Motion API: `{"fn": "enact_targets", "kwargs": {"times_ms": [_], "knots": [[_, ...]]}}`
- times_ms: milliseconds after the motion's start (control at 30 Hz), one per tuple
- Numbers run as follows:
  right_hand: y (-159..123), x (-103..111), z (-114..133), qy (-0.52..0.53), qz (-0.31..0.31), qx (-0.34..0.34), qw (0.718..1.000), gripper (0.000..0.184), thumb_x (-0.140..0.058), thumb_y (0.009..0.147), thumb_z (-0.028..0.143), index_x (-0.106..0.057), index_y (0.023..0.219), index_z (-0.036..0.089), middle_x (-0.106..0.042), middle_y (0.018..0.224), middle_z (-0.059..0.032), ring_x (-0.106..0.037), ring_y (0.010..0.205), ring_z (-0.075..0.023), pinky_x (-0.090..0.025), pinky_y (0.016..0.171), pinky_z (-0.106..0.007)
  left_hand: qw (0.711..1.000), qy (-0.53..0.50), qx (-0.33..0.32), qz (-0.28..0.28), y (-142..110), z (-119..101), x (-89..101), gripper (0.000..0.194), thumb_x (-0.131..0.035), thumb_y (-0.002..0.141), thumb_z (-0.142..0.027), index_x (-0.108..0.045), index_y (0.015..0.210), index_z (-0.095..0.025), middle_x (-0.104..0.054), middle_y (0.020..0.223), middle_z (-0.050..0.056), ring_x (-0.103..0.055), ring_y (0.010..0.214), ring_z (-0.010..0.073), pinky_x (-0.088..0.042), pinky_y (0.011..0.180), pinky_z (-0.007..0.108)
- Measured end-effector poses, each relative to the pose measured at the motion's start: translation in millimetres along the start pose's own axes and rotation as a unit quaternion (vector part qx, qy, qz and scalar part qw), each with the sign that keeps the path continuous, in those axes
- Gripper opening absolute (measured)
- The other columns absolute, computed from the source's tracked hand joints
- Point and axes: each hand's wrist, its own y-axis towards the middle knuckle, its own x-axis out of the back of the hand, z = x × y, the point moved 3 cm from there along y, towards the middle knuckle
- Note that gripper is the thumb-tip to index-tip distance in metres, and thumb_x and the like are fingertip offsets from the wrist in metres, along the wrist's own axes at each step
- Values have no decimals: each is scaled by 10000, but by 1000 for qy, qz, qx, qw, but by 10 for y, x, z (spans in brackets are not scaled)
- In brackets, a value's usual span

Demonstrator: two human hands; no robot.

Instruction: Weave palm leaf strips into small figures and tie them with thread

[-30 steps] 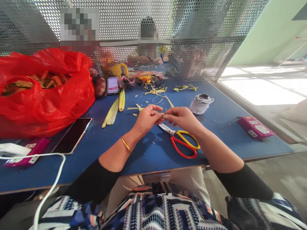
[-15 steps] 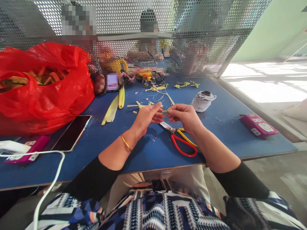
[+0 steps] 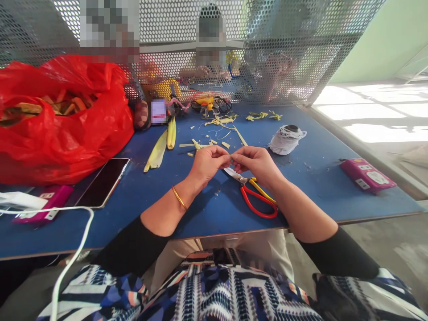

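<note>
My left hand [image 3: 210, 160] and my right hand [image 3: 256, 162] meet fingertip to fingertip above the blue table [image 3: 197, 216]. Both are closed in a pinch around a small green piece, now almost wholly covered by the fingers; its exact kind does not show. Just below them lie scissors [image 3: 259, 203] with one red and one yellow handle, their blades partly under my right hand. Beyond my left hand are pale yellow-green leaf strips [image 3: 197, 145] and cut scraps. Two broader husk-like leaves [image 3: 157, 154] rest to the left of it.
A red plastic bag [image 3: 110, 142] full of strips stands at the left, with a phone [image 3: 103, 183] and white cable [image 3: 80, 236] nearby. To the right are a white thread spool [image 3: 286, 140] and a purple packet [image 3: 366, 174]. Behind a perforated metal screen [image 3: 277, 49] people sit.
My fingertips have come together, and my left fingers have curled from loosely spread into a pinch. The green piece that showed between the hands is now mostly hidden. The view has shifted slightly.
</note>
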Motion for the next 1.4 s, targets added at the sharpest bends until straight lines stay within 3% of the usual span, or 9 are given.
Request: {"fn": "enact_targets", "kwargs": {"times_ms": [333, 633, 733, 800, 833, 933, 1033, 1267, 1400], "knots": [[46, 59, -64, -5, 26, -12, 1000, 329, -833, 551, 428, -650, 638, 169, -622, 517, 15, -561, 482, -99, -496, 515, -248, 1000, 10, -3, 11, -9, 9, -28, 154, -681, 748, -80, -636, 619, -151, -638, 553, -20, -593, 546, 90, -499, 624, 227], [8, -70, -162, -127, -103, 125, 979, 156, -629, 744, 323, -637, 691, 176, -622, 579, 21, -550, 538, -115, -451, 554, -253, 988, -104, 109, -32, -46, 156, -34, 138, -806, 692, -208, -697, 685, -125, -666, 610, 9, -606, 566, 94, -492, 641, 232], [4, -36, -104, -218, -70, 159, 960, 168, -565, 828, 279, -691, 805, 169, -680, 678, -7, -612, 617, -138, -482, 616, -261, 980, -135, 130, -69, -38, 173, -24, 116, -767, 733, -170, -685, 663, -128, -651, 585, 5, -605, 565, 92, -478, 617, 218], [41, 80, -16, -339, -20, 179, 923, 211, -540, 879, 257, -725, 945, 179, -726, 814, -37, -661, 726, -162, -497, 689, -274, 976, -147, 129, -101, -16, 153, 1, 112, -733, 766, -147, -677, 670, -132, -640, 579, -5, -592, 551, 82, -467, 589, 205], [72, 173, 32, -428, -22, 185, 884, 227, -536, 894, 237, -729, 1000, 182, -735, 913, -62, -675, 809, -180, -496, 734, -282, 974, -151, 127, -112, -4, 139, 13, 118, -723, 778, -142, -672, 671, -133, -634, 578, -9, -585, 543, 78, -465, 579, 200], [216, 479, 52, -709, -16, 86, 700, 293, -471, 905, 115, -726, 1041, 160, -696, 1089, -148, -684, 915, -232, -471, 734, -298, 972, -159, 129, -117, 19, 105, 31, 172, -704, 811, -145, -646, 650, -136, -615, 575, -16, -576, 525, 71, -474, 561, 195], [326, 618, -28, -758, 14, 47, 651, 285, -460, 867, 32, -724, 942, 109, -682, 994, -198, -697, 837, -257, -454, 684, -310, 971, -164, 148, -88, 4, 109, 11, 218, -665, 854, -139, -629, 640, -132, -600, 572, -16, -573, 510, 70, -483, 537, 196], [361, 651, -189, -755, -8, 58, 654, 342, -337, 918, 62, -615, 1118, 81, -662, 1104, -223, -676, 879, -254, -432, 665, -303, 971, -144, 188, -24, -16, 172, -33, 210, -661, 863, -130, -646, 654, -117, -590, 573, -7, -563, 481, 70, -487, 513, 196], [359, 780, -210, -670, -66, 40, 739, 299, -378, 945, 132, -563, 1179, 130, -720, 976, -126, -660, 842, -227, -426, 683, -287, 970, -140, 198, -14, -4, 192, -34, 201, -666, 864, -143, -646, 665, -120, -590, 574, -10, -563, 481, 68, -493, 518, 193]]}}
